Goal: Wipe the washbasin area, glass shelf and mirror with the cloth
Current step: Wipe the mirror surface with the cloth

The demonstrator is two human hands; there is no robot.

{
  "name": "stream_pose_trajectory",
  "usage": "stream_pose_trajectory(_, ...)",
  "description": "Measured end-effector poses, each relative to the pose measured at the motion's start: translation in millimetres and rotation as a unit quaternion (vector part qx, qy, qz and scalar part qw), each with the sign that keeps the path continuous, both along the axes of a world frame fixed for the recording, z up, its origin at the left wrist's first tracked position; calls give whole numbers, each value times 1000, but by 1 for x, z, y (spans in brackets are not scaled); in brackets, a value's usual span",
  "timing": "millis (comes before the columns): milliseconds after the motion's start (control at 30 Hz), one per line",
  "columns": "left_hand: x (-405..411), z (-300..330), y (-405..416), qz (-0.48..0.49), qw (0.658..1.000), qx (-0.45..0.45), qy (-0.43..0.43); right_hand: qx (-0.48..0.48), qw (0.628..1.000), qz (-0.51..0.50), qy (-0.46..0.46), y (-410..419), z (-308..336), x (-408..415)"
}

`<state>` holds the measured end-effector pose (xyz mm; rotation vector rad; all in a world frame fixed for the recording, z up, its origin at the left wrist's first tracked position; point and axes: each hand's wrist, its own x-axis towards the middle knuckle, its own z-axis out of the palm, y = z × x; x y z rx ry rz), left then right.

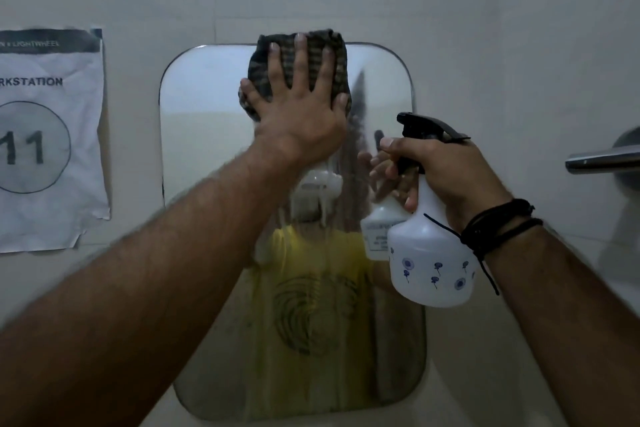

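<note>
A rounded rectangular mirror (207,135) hangs on the pale tiled wall, streaked with wet runs down its middle. My left hand (298,107) lies flat with fingers spread, pressing a dark checked cloth (322,48) against the mirror's top centre. My right hand (446,170) grips the neck of a white spray bottle (431,263) with a black trigger and small blue flower prints, held upright in front of the mirror's right side. The washbasin and glass shelf are out of view.
A crumpled paper sign (52,135) with the number 11 is stuck on the wall to the left. A metal lever handle (602,161) juts out at the right edge. The mirror reflects a person in a yellow shirt.
</note>
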<state>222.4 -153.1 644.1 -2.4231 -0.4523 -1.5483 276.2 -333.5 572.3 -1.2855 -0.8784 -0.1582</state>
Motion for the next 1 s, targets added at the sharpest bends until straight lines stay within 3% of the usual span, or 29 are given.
stream_pose_trajectory(133, 7, -67, -6, 4, 999, 40, 31, 13, 1000, 2, -7, -10, -9, -9)
stream_pose_trajectory(400, 22, 32, -32, 0, 999, 21, 45, 19, 999, -40, -10, -25, -11, -18)
stream_pose_trajectory(633, 23, -47, -30, -12, 996, 67, 63, 11, 999, -51, -15, -36, -26, -21)
stream_pose_trajectory(867, 39, 16, -55, -22, 995, 64, 73, 12, 999, -48, 0, -43, -32, -22)
stream_pose_trajectory(1000, 39, -17, -55, -33, 995, 74, 62, 12, 997, -69, 8, -46, -38, -18)
